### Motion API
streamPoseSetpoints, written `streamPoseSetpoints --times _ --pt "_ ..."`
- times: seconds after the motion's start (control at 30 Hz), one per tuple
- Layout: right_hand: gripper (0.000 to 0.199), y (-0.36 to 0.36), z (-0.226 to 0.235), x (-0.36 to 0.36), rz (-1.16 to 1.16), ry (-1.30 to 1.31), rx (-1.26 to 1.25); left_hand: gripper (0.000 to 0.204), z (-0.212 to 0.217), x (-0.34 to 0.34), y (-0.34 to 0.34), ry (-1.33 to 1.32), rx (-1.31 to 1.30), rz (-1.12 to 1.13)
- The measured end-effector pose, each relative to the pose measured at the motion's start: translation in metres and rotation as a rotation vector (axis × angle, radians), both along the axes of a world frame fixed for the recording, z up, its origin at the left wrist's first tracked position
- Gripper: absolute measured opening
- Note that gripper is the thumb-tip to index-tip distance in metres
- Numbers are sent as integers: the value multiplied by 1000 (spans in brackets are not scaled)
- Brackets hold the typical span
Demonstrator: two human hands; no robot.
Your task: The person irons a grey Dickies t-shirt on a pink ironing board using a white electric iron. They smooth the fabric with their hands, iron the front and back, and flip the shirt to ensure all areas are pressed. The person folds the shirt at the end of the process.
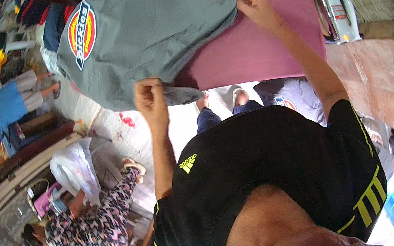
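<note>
A grey cloth garment (145, 23), perhaps a shirt, lies spread over a maroon padded board (268, 55). It bears a large red, yellow and blue printed badge near its left side. My right hand (254, 5) pinches a drawn-out corner of the garment over the board's right half. At the near edge, my left hand (150, 97) is closed with its fingers curled against the grey cloth, whose lower edge hangs beside it. The exact grip of the left fingers is partly hidden.
A white iron (342, 10) stands at the board's right end. Another grey garment with a badge (296, 97) hangs below the board. To the left, one person in blue (2, 115) bends over, and another in patterned clothes (90, 227) sits near a white plastic bag (75, 168).
</note>
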State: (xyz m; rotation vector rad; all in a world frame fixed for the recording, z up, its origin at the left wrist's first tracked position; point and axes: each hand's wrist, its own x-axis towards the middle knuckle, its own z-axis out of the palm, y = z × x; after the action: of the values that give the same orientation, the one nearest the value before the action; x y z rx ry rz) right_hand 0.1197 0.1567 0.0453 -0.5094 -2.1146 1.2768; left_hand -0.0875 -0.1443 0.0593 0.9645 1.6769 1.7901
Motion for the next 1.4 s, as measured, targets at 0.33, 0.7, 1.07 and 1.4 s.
streamPoseSetpoints --times 0.33,0.7,1.07,1.4 --pt "58 -17 69 -16 405 -106 318 17 63 -16 -38 657 -238 344" --pt "60 -30 90 -17 512 -269 634 12 43 -27 -33 749 -140 160" --pt "40 -16 91 -23 429 -290 551 13 -46 18 25 753 -68 -77" --pt "54 -59 114 -20 461 -434 763 14 -7 -41 35 97 -185 -32"
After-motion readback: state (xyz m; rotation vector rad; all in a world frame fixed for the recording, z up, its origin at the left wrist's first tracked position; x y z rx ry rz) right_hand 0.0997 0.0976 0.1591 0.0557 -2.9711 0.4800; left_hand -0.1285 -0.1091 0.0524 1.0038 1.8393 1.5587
